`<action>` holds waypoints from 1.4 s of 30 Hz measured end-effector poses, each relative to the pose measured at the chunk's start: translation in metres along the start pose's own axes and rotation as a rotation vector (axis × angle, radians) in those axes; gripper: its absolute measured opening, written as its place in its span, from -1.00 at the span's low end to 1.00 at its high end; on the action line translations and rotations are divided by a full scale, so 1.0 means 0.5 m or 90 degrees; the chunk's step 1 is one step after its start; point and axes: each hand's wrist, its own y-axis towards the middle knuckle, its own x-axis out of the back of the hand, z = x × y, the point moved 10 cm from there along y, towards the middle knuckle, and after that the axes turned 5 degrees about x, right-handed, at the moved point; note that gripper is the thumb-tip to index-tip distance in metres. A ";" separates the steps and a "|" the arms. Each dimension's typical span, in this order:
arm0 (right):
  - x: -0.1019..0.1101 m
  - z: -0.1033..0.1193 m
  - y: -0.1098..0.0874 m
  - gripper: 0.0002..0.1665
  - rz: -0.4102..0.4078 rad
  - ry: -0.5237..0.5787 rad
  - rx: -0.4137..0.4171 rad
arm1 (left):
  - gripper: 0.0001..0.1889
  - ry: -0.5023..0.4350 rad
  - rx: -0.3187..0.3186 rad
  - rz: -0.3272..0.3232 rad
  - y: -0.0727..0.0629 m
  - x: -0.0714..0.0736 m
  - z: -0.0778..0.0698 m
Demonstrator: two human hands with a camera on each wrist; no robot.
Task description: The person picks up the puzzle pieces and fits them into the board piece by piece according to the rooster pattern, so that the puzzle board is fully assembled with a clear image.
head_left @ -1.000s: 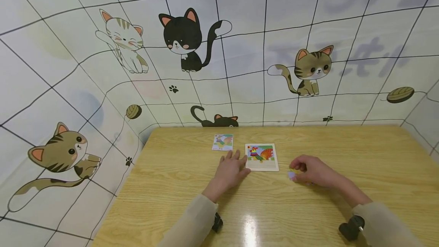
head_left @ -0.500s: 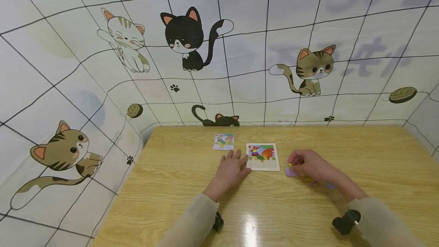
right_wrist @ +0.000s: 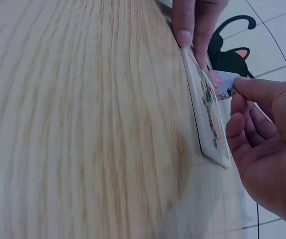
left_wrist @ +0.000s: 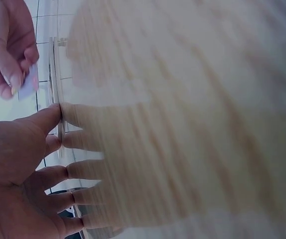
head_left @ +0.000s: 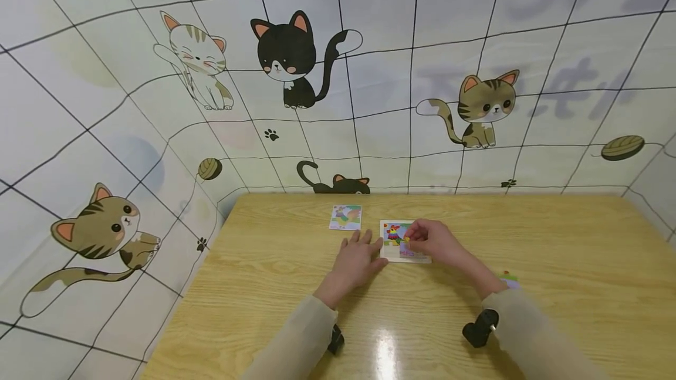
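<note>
A square puzzle board (head_left: 389, 255) with a pale border and a colourful rooster picture lies on the wooden table. My left hand (head_left: 355, 261) rests flat with spread fingers, its thumb and index finger touching the board's left edge. My right hand (head_left: 439, 244) holds a purple-and-pink puzzle piece (head_left: 406, 250) over the lower part of the board, hiding the board's right side. In the right wrist view, thumb and fingers pinch the puzzle piece (right_wrist: 224, 82) by one end, tilted above the board (right_wrist: 203, 112). The left wrist view also shows the piece (left_wrist: 29, 84) in the right hand.
A small rooster picture card (head_left: 345, 217) lies behind the left hand. At least one loose puzzle piece (head_left: 509, 280) is by the right forearm, partly hidden by the sleeve. A wall covering with cat drawings (head_left: 285, 57) stands behind the table (head_left: 296, 239).
The right hand has picked up the purple-and-pink puzzle piece from the table right of the board and carried it left over the board. The left hand has stayed in place.
</note>
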 end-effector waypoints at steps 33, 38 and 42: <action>-0.065 -0.010 0.024 -0.79 -0.049 -0.025 0.001 | -0.42 -0.009 0.005 -0.003 -0.004 0.008 -0.004; -0.067 -0.014 0.025 -0.79 -0.056 -0.046 0.002 | -0.42 -0.002 0.003 -0.006 -0.005 0.008 -0.005; -0.069 -0.018 0.025 -0.78 -0.059 -0.052 -0.003 | -0.42 -0.005 0.004 -0.002 -0.005 0.009 -0.006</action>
